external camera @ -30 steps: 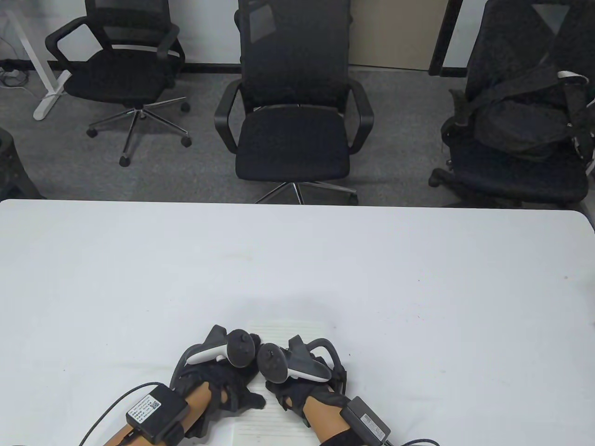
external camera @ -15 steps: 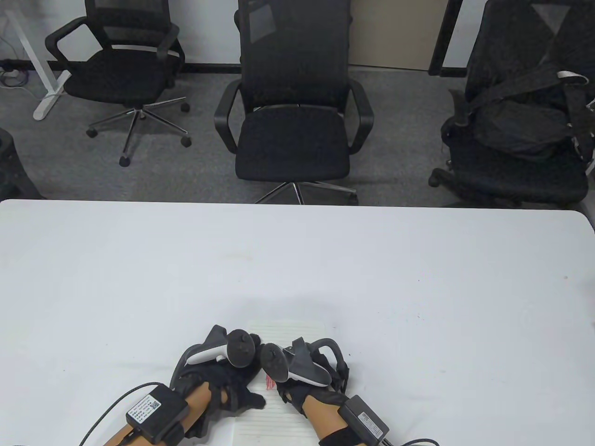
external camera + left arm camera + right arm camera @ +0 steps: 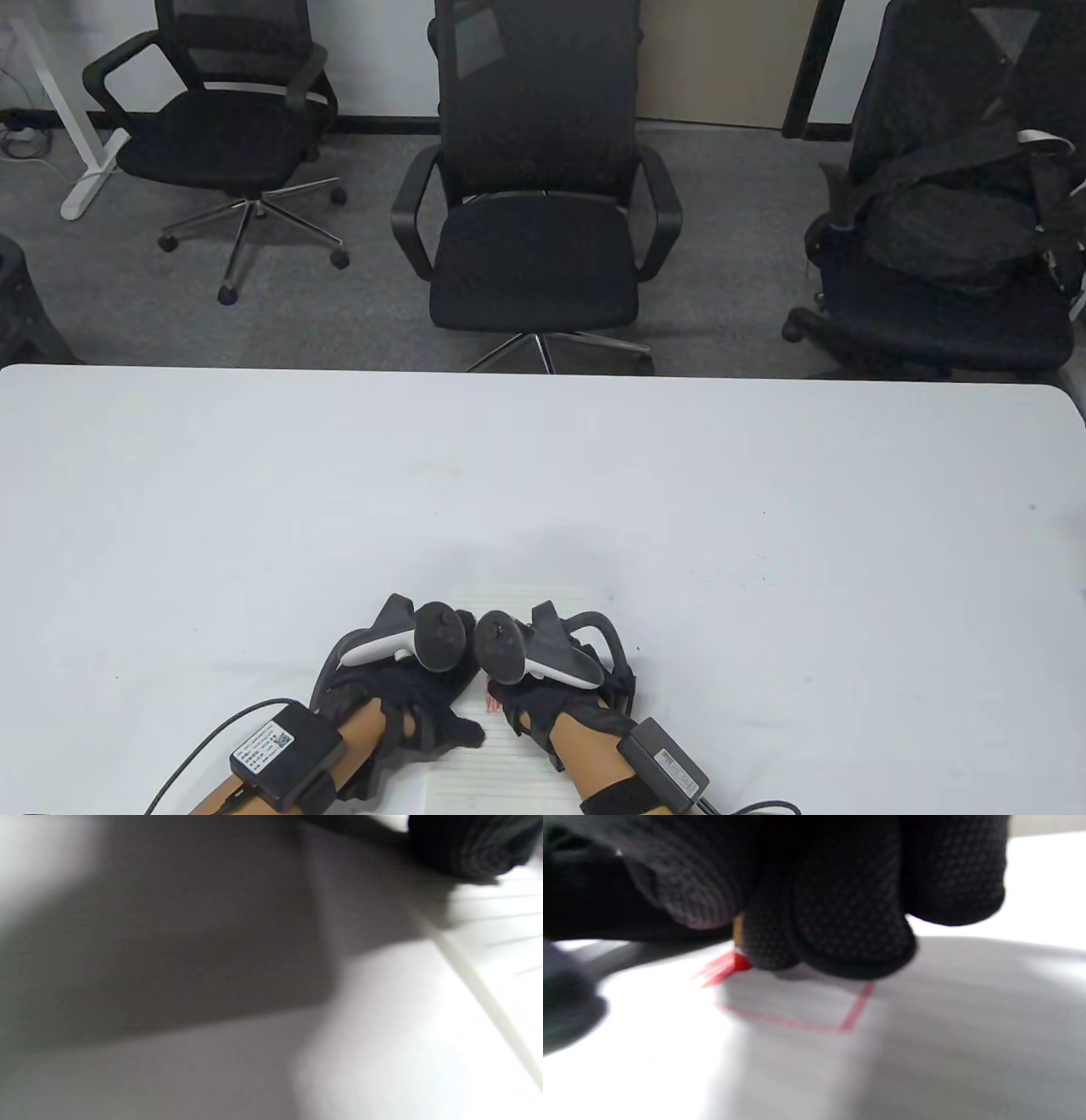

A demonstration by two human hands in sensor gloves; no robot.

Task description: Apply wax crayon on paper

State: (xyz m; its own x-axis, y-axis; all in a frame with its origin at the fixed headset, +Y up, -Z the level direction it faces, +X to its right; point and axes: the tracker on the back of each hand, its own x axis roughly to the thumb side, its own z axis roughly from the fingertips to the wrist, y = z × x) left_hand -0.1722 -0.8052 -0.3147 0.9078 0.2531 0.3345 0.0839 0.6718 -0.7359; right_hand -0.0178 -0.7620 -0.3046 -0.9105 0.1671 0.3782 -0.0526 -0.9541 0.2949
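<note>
The fingers (image 3: 840, 938) of the right hand (image 3: 556, 692) are bunched together and clamped on one red crayon (image 3: 738, 961). Only its red tip and a bit of yellow wrapper are seen below the fingertips in the right wrist view. The tip is pressed to one sheet of lined paper (image 3: 501, 764), laid at the near edge of the desk (image 3: 543, 475), about midway along it. Red marks are seen on the sheet: a short patch of strokes (image 3: 715, 971) at the tip and two thin lines meeting at a corner (image 3: 846, 1024) just beside it. In the table view one small red patch is seen between the two hands.

The left hand (image 3: 407, 692) is rested on the left part of the paper, thumb stretched toward the right hand; whether its other fingers are apart or together cannot be told. In the left wrist view only one dark fingertip (image 3: 471, 844) is shown, on the sheet near its left edge.

One tracker is strapped to each hand, two in all. Three black chairs are seen beyond the desk's far edge.
</note>
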